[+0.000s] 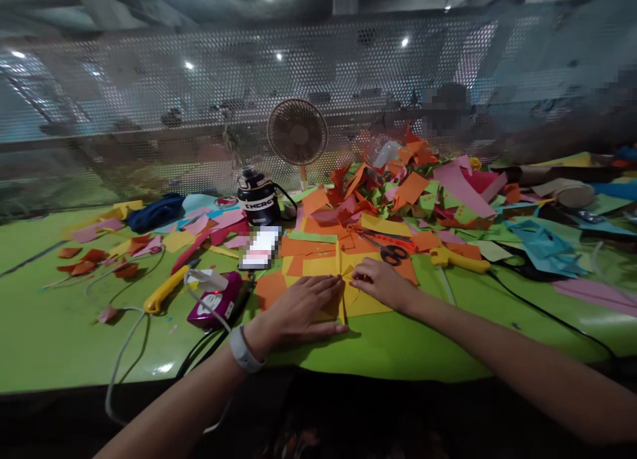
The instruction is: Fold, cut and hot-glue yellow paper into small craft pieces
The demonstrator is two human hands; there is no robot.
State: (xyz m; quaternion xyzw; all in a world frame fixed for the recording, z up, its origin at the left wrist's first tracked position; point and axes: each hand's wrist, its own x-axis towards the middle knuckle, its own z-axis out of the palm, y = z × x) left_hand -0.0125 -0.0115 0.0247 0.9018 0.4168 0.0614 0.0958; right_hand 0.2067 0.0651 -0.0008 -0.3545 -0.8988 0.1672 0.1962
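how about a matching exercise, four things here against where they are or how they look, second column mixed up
1. left hand
2. scissors
3. fan
4. bottle

A. dark, marked ENERGY
B. black looped handles
C. palm down on yellow paper
D. round cage, mesh behind it

Pairs: 1-C, 2-B, 3-D, 4-A

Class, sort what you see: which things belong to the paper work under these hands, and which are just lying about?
In the job:
yellow paper, under the left hand and right hand
scissors, probably, just beyond the right hand
yellow corded tool, perhaps

Seemingly just about:
black bottle
phone
fan
dark blue cloth
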